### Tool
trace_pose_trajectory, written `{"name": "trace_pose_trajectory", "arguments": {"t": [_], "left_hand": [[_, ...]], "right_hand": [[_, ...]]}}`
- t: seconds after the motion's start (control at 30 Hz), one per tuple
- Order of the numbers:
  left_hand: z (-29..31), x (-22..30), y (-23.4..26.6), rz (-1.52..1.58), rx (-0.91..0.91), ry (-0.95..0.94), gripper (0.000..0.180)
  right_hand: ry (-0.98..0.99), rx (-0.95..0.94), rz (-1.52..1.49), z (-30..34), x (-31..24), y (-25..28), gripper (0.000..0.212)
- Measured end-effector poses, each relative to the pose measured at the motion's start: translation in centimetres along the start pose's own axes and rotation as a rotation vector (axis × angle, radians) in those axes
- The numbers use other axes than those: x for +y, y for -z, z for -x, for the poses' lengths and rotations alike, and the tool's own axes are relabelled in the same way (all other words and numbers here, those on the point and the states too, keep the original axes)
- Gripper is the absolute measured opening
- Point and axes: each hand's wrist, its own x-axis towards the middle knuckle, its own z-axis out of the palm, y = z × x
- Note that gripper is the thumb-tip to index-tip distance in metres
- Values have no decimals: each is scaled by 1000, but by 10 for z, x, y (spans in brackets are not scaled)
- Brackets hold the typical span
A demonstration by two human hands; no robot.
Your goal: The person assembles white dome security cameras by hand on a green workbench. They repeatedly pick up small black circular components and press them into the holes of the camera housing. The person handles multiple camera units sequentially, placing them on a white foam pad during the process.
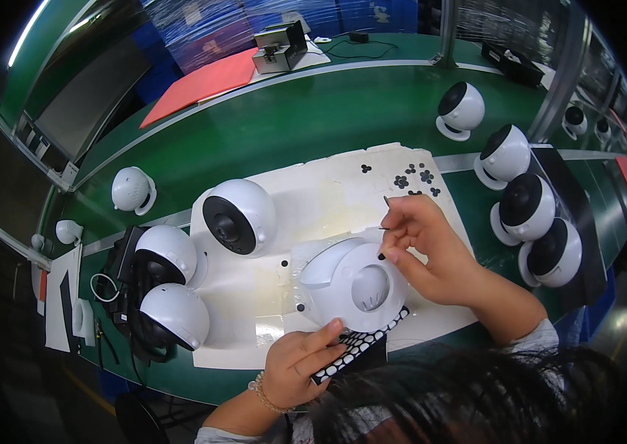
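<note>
A white rounded camera housing (pixel 318 283) lies tilted in front of me on a pale board, its round recessed base facing up. My left hand (pixel 300 362) is closed on a black sheet with rows of white circles (pixel 363 342), and its index finger reaches the housing's near edge. Above the housing's right side is my right hand (pixel 423 248), fingers curled, thumb and fingertips close together. A small black round pad (pixel 381 256) shows at the thumb tip. Another black pad (pixel 300 307) is at the housing's left side, and one black dot (pixel 284 263) lies on the board.
One white camera with a black face (pixel 239 218) stands on the pale board (pixel 232 344). Two more (pixel 174 314) sit left beside black cables. Several cameras (pixel 526 207) line the right side. Small black pieces (pixel 413 177) lie at the board's far right. Behind are a red sheet (pixel 202 85) and metal box (pixel 280 48).
</note>
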Motion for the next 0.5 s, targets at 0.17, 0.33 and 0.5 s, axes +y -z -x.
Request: {"name": "trace_pose_trajectory", "arguments": {"t": [0.17,0.33,0.5], "left_hand": [[3,-7,-5,6,-14,10,36],[4,-5,-2,-21,-7,7,34],[-4,-3,2,0,-38,-15,37]], "right_hand": [[272,-10,510,1,-10,4,52],[346,-4,613,-2,-16,12,47],[112,-8,185,-6,-15,-8,51]]}}
